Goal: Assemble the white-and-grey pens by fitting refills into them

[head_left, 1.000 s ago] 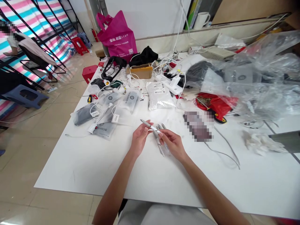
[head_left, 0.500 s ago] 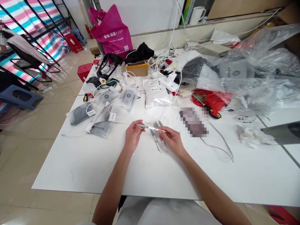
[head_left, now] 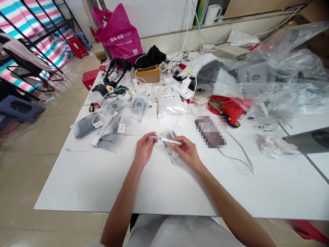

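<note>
A slim white and grey pen point(head_left: 165, 139) is held level between my two hands, above the white table point(head_left: 102, 185). My left hand point(head_left: 144, 148) pinches its left end between thumb and fingers. The right end is in the fingertips of my right hand point(head_left: 187, 151). Several similar grey pens point(head_left: 170, 154) lie side by side on the table just beneath and behind the held one, partly hidden by my right hand.
Grey pouches point(head_left: 109, 140) and cables lie at the left. A white plastic package point(head_left: 169, 102) sits behind my hands. To the right are a blurred-out phone-like object point(head_left: 210, 132), its cable, crumpled tissue point(head_left: 277, 145), a red bag point(head_left: 228, 106) and clear plastic point(head_left: 282, 92).
The view has shifted slightly. Both hands stay on the pen, and more of its right end now shows past the fingers of my right hand.
</note>
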### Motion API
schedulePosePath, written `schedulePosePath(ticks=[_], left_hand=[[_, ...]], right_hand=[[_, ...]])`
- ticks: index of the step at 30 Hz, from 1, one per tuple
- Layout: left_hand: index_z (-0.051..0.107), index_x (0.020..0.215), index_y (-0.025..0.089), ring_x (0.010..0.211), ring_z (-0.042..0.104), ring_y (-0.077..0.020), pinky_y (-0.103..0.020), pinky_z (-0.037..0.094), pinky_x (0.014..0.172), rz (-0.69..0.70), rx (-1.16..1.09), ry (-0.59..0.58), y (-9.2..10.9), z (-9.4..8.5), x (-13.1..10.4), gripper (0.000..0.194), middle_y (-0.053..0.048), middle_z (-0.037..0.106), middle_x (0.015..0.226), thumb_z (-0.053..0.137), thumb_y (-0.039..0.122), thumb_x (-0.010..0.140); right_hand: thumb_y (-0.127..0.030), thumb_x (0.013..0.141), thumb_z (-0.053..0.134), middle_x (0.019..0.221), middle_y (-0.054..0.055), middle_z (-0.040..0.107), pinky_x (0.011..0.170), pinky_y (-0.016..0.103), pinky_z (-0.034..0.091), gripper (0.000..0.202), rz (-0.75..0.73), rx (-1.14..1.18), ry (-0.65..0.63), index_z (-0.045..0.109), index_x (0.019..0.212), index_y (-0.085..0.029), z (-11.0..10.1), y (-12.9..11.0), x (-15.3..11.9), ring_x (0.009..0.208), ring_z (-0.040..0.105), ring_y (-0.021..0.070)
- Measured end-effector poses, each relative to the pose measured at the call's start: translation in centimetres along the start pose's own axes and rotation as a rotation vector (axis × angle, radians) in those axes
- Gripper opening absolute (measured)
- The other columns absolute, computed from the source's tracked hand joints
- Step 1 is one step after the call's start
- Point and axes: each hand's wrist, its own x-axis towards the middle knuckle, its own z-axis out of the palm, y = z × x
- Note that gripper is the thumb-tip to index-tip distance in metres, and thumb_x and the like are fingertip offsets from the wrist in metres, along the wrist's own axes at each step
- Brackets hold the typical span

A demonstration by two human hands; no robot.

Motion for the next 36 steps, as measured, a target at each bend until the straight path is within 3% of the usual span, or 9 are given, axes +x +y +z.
schedulePosePath(ticks=[4, 9, 13, 18, 22, 24, 28, 32, 36], left_hand=[[0.087, 0.105, 0.017, 0.090, 0.069, -0.0126, -0.026, 0.055, 0.095, -0.010, 0.008, -0.034, -0.15, -0.03, 0.00, 0.032, -0.007, 0.079, 0.101, 0.093, 0.042, 0.086], [0.086, 0.108, 0.018, 0.096, 0.069, -0.0149, -0.030, 0.053, 0.099, -0.014, 0.027, -0.047, -0.18, 0.06, -0.12, 0.030, -0.009, 0.079, 0.109, 0.090, 0.041, 0.089], [0.086, 0.106, 0.017, 0.091, 0.068, -0.0131, -0.028, 0.053, 0.097, -0.022, 0.015, -0.058, -0.18, 0.14, -0.15, 0.031, -0.008, 0.078, 0.106, 0.092, 0.042, 0.087], [0.087, 0.105, 0.018, 0.090, 0.068, -0.0128, -0.028, 0.053, 0.096, -0.020, 0.012, -0.053, -0.09, 0.22, -0.25, 0.032, -0.007, 0.078, 0.105, 0.093, 0.043, 0.086], [0.087, 0.105, 0.018, 0.089, 0.067, -0.0132, -0.029, 0.053, 0.097, -0.030, 0.022, -0.078, -0.08, 0.39, -0.33, 0.033, -0.007, 0.078, 0.104, 0.093, 0.044, 0.085], [0.086, 0.105, 0.018, 0.089, 0.067, -0.0137, -0.030, 0.052, 0.097, -0.038, 0.023, -0.079, -0.12, 0.50, -0.33, 0.035, -0.008, 0.078, 0.103, 0.094, 0.045, 0.084], [0.086, 0.104, 0.018, 0.087, 0.067, -0.0132, -0.030, 0.052, 0.096, -0.030, 0.006, -0.050, -0.24, 0.56, -0.32, 0.036, -0.007, 0.078, 0.101, 0.095, 0.045, 0.083], [0.086, 0.104, 0.018, 0.088, 0.067, -0.0143, -0.031, 0.052, 0.096, -0.016, 0.025, -0.078, -0.22, 0.49, -0.48, 0.035, -0.008, 0.077, 0.103, 0.094, 0.045, 0.084], [0.086, 0.103, 0.017, 0.088, 0.067, -0.0146, -0.032, 0.052, 0.096, -0.020, 0.053, -0.103, -0.13, 0.50, -0.51, 0.034, -0.008, 0.076, 0.104, 0.093, 0.046, 0.085]], right_hand=[[-0.063, 0.103, 0.067, 0.055, -0.004, 0.048, 0.049, 0.030, 0.030, 0.041, 0.064, -0.052, -0.045, 0.072, 0.093, -0.023, -0.21, -0.08, -0.03, 0.049, 0.038, 0.0118], [-0.061, 0.093, 0.080, 0.075, 0.000, 0.066, 0.056, 0.030, 0.043, 0.043, 0.029, 0.006, 0.007, 0.071, 0.115, -0.026, -0.23, -0.37, 0.07, 0.062, 0.056, 0.0158], [-0.068, 0.101, 0.066, 0.058, -0.001, 0.059, 0.051, 0.030, 0.037, 0.047, 0.085, -0.058, -0.023, 0.073, 0.093, -0.022, -0.11, -0.44, 0.01, 0.051, 0.046, 0.0131], [-0.065, 0.095, 0.077, 0.073, -0.001, 0.066, 0.052, 0.029, 0.039, 0.045, 0.037, 0.014, -0.019, 0.070, 0.113, -0.025, -0.01, -0.46, 0.03, 0.057, 0.051, 0.0139], [-0.068, 0.102, 0.066, 0.060, -0.001, 0.059, 0.053, 0.030, 0.037, 0.049, 0.047, -0.049, -0.011, 0.069, 0.087, -0.021, -0.25, -0.32, 0.18, 0.054, 0.047, 0.0132], [-0.068, 0.103, 0.063, 0.060, -0.002, 0.057, 0.053, 0.030, 0.038, 0.049, 0.033, -0.049, -0.023, 0.070, 0.091, -0.021, -0.32, -0.26, 0.24, 0.053, 0.045, 0.0126], [-0.064, 0.091, 0.081, 0.076, 0.000, 0.069, 0.051, 0.029, 0.040, 0.044, 0.003, -0.012, 0.025, 0.074, 0.109, -0.024, -0.27, -0.15, 0.22, 0.058, 0.053, 0.0135], [-0.067, 0.096, 0.075, 0.054, -0.004, 0.052, 0.048, 0.030, 0.032, 0.046, 0.077, -0.021, 0.017, 0.075, 0.088, -0.022, -0.35, 0.09, 0.17, 0.049, 0.041, 0.0120], [-0.073, 0.103, 0.060, 0.048, -0.004, 0.048, 0.051, 0.033, 0.038, 0.061, 0.104, -0.019, -0.044, 0.070, 0.072, -0.020, -0.43, 0.06, 0.24, 0.048, 0.040, 0.0118]])
